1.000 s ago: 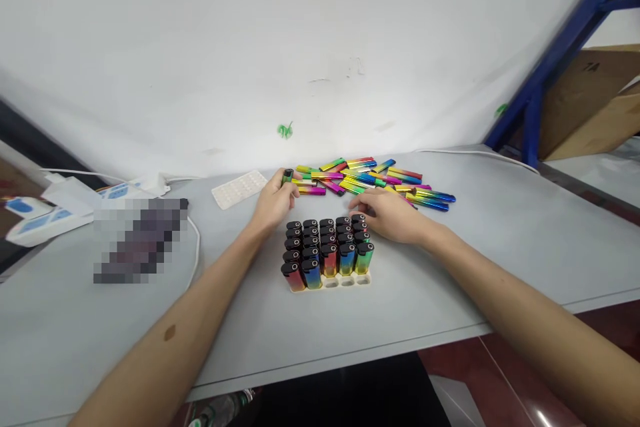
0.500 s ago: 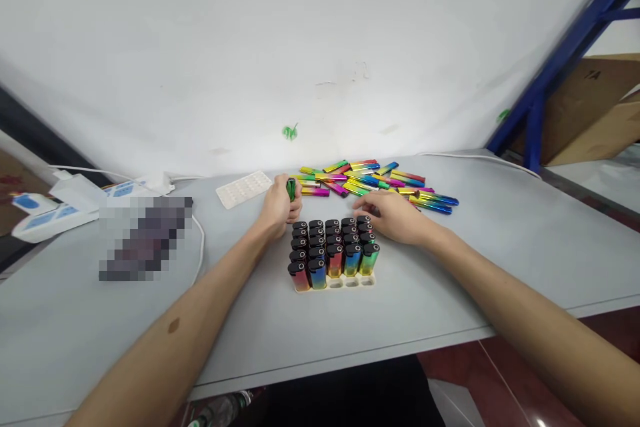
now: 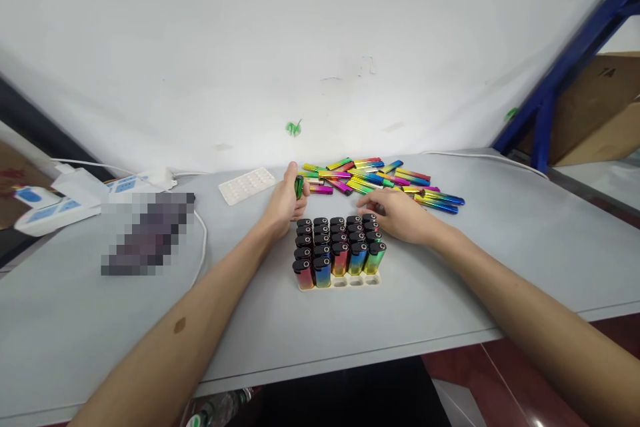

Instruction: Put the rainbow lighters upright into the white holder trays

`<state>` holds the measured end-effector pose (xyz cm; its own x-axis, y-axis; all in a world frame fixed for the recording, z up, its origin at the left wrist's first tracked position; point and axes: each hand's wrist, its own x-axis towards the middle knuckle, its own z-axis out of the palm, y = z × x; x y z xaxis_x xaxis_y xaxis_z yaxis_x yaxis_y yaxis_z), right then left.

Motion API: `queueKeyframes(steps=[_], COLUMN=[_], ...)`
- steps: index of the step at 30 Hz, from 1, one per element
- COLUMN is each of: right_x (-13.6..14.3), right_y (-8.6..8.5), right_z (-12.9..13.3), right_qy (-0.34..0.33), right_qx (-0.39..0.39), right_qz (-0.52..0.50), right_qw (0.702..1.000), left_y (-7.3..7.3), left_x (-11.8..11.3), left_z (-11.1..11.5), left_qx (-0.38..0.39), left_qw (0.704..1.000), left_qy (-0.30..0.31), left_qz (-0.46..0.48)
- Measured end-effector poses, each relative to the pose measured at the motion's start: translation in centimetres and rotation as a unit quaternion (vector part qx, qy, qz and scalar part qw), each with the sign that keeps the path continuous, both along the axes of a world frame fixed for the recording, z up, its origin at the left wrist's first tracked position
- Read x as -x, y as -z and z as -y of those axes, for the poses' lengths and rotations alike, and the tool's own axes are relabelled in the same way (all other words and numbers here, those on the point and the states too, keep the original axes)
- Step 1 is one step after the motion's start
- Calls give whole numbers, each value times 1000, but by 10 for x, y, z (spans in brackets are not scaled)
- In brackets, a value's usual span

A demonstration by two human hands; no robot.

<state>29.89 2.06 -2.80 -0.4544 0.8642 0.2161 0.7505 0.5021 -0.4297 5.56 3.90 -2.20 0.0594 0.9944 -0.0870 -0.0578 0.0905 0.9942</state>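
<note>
My left hand (image 3: 290,197) is closed around a shiny green lighter case (image 3: 299,187), its thumb raised along the near side. Much of the case is hidden by the fingers. Just in front of that hand, a cream rack (image 3: 349,283) holds rows of upright lighters (image 3: 341,259) with black tops and rainbow metallic bodies. Three slots at its near right show no lighter. My right hand (image 3: 395,213) lies low behind the rack's right corner, palm down with loosely bent fingers. Nothing shows in it. Beyond it lies a loose pile of rainbow metallic cases (image 3: 370,177).
A second cream rack (image 3: 247,185) lies flat at the back left. Farther left are a white power strip (image 3: 60,213), a pixelated dark object (image 3: 150,237) and a white cable (image 3: 204,240). The white wall (image 3: 240,80) closes off the back, with a blue frame (image 3: 543,120) at right.
My left thumb has lifted and straightened while the fingers stay around the green case. The right hand has hardly moved. The whole view has shifted slightly.
</note>
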Motion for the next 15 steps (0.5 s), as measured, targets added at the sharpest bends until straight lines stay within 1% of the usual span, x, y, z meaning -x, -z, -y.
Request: queueKeyframes(steps=[2, 8, 15], right_x=[0, 0, 0], right_y=[0, -1, -2], right_z=[0, 1, 2], right_qy=[-2, 0, 0], right_qx=[1, 7, 6], right_qz=[1, 4, 16], right_qw=[1000, 1000, 1000], left_y=[1, 0, -3], left_x=[0, 0, -1], left_z=[-1, -2, 2], left_qx=[1, -25, -18], left_qw=[1000, 1000, 1000], left_qy=[2, -4, -1], left_qz=[-10, 2, 13])
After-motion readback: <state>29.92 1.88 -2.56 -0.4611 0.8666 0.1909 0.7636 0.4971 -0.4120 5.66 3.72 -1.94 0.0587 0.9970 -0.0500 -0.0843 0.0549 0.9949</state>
